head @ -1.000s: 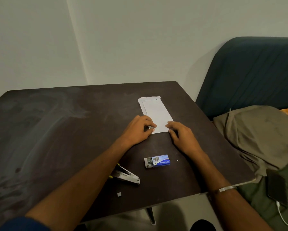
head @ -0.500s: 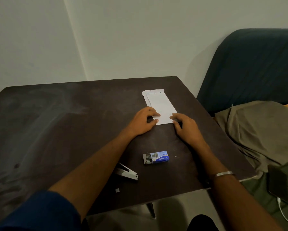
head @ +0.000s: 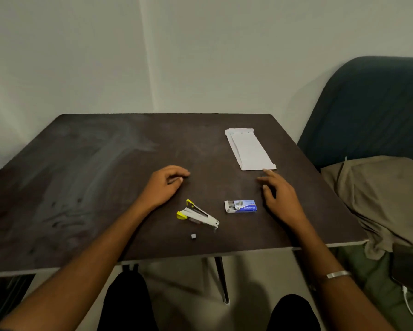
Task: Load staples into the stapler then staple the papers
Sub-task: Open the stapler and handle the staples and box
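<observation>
**Stapler lying opened on the desk, papers set apart, both hands empty**

The stapler [head: 197,215] is seen on the near middle of the dark desk [head: 81,187], lying opened, its two arms spread in a narrow V. Its long axis runs diagonally: the yellow-tipped ends are turned toward the left and the far side, while the metal nose is pointed toward the near right. A tiny grey piece [head: 193,236] is found just beside it, nearer the desk's front edge; what it is cannot be told.

The staple box [head: 240,206], blue and white, is laid flat to the right of the stapler, close but apart, its long axis running left to right with the opened end at the left.

The papers [head: 249,149] are stacked on the far right part of the desk. Their long axis runs away from the viewer, slightly slanted, with the near end shifted rightward.

The left hand [head: 163,185] is rested on the desk beyond the stapler, fingers loosely curled, the grip closed on nothing. The right hand [head: 278,191] is held between the box and the papers, its grip spread and empty, one fingertip just short of the papers' near corner. A metal bangle [head: 338,274] is worn on the right wrist.

The desk surface is marked with pale smears. Plain light walls meeting in a corner are seen behind it. A dark blue sofa [head: 372,108] stands at the right, with olive cloth [head: 377,194] heaped on it and a phone [head: 406,268] on a white cable.
</observation>
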Demonstrator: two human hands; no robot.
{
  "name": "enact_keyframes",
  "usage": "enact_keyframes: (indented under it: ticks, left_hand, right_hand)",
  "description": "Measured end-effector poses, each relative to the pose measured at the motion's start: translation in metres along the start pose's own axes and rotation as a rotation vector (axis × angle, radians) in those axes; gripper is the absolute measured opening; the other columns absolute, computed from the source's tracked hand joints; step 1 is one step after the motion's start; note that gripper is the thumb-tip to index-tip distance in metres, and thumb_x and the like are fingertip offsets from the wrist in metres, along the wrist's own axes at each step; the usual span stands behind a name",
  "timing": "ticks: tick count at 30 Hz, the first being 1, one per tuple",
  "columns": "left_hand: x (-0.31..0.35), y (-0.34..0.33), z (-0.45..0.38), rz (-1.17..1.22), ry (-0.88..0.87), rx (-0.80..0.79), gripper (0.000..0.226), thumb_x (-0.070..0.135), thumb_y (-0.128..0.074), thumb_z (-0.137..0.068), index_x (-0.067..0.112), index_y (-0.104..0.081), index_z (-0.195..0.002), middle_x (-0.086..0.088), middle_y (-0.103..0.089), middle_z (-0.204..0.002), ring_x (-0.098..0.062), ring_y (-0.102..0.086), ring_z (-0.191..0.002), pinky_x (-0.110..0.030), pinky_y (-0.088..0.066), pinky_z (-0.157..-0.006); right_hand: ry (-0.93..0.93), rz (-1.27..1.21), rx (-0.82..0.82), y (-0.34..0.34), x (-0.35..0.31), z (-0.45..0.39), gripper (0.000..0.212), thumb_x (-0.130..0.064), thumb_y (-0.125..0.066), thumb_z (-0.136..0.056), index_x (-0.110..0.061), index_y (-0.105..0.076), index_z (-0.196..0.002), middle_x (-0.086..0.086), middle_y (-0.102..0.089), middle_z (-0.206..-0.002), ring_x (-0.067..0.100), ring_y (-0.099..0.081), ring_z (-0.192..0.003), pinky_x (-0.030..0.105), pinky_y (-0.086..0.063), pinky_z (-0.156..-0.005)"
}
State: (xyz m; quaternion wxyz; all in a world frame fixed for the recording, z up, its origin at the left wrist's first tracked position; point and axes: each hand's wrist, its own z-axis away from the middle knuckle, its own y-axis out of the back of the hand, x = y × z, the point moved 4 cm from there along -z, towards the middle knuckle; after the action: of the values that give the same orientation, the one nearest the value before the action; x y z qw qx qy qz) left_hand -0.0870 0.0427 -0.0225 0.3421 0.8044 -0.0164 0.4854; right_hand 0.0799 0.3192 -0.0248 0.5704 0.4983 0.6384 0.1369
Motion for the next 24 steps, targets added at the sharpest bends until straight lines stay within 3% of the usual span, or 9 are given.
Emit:
enact_keyframes:
  ticks: [3,8,13,19,24]
  left_hand:
    - [0.003,0.009,0.034,0.067,0.05,0.053,0.022,0.003,-0.057,-0.091,0.013,-0.072,-0.104,-0.007,-0.069,-0.111,0.008,-0.061,-0.096,-0.002,-0.042,-0.084]
    - [0.023,0.01,0.076,0.095,0.026,-0.032,0.024,0.019,-0.061,-0.092,0.019,-0.068,-0.114,0.006,-0.068,-0.113,0.006,-0.061,-0.102,-0.007,-0.044,-0.088]
    - [0.027,0.005,0.085,-0.084,-0.096,-0.182,0.051,0.045,-0.067,-0.08,0.032,-0.056,-0.128,0.017,-0.059,-0.127,0.002,-0.051,-0.12,-0.021,-0.039,-0.104]
    - [0.026,0.004,0.083,-0.135,-0.15,-0.182,0.052,0.028,-0.067,-0.086,0.031,-0.05,-0.135,0.017,-0.051,-0.139,0.003,-0.042,-0.13,-0.027,-0.035,-0.111]
    - [0.026,0.002,0.078,-0.175,-0.153,-0.226,0.052,0.029,-0.066,-0.087,0.034,-0.049,-0.136,0.016,-0.055,-0.136,0.0,-0.044,-0.127,-0.024,-0.034,-0.109]
  right_hand:
    - [0.043,-0.07,-0.015,-0.004,-0.018,0.021,0.029,-0.011,-0.053,-0.092,-0.017,-0.065,-0.117,-0.001,-0.054,-0.138,0.013,-0.048,-0.127,0.035,-0.04,-0.108]
    - [0.236,-0.165,-0.011,-0.018,-0.065,0.055,0.026,-0.012,-0.059,-0.089,-0.022,-0.067,-0.111,-0.003,-0.055,-0.129,0.011,-0.047,-0.123,0.026,-0.039,-0.103]
    - [0.367,-0.02,-0.103,-0.046,-0.111,0.083,0.02,-0.038,-0.057,-0.088,-0.037,-0.066,-0.106,-0.014,-0.048,-0.116,0.006,-0.039,-0.111,0.03,-0.031,-0.096]
    - [0.441,0.13,-0.224,-0.063,-0.129,0.089,0.028,-0.051,-0.049,-0.086,-0.038,-0.064,-0.106,-0.011,-0.044,-0.114,0.013,-0.038,-0.108,0.038,-0.033,-0.09]
    - [0.441,0.134,-0.223,-0.065,-0.132,0.084,0.019,-0.044,-0.053,-0.087,-0.035,-0.065,-0.098,-0.009,-0.046,-0.11,0.014,-0.037,-0.104,0.039,-0.034,-0.088]
